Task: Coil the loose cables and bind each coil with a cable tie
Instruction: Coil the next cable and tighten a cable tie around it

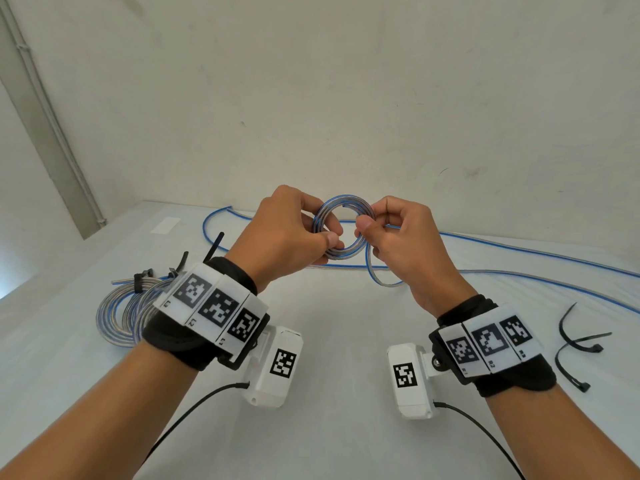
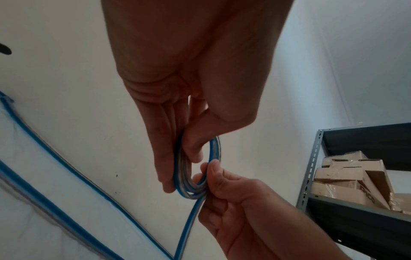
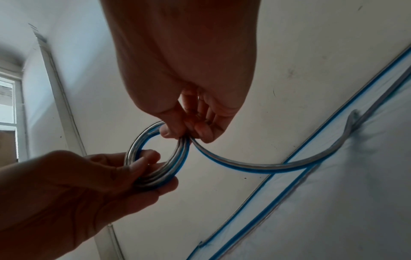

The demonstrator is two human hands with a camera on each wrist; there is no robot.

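Left hand (image 1: pixel 277 233) grips a small blue-and-clear cable coil (image 1: pixel 343 230); right hand (image 1: pixel 398 237) pinches its far side. Wrist tags (image 1: pixel 214 306) read L1, L2, L3.

Bound coils (image 1: pixel 119 315) on table (image 1: pixel 329 341) left, loose ties (image 1: pixel 576 344) right — cable (image 1: pixel 519 252) behind

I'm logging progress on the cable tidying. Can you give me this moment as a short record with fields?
in progress: small coil of blue-striped clear cable, held above the table
left hand: grips the coil's left side
right hand: pinches the coil's right side where the cable feeds in
uncoiled cable: trails across the table to the right
finished coils: lie at the left, bound with black ties
loose cable ties: two, black, at the right
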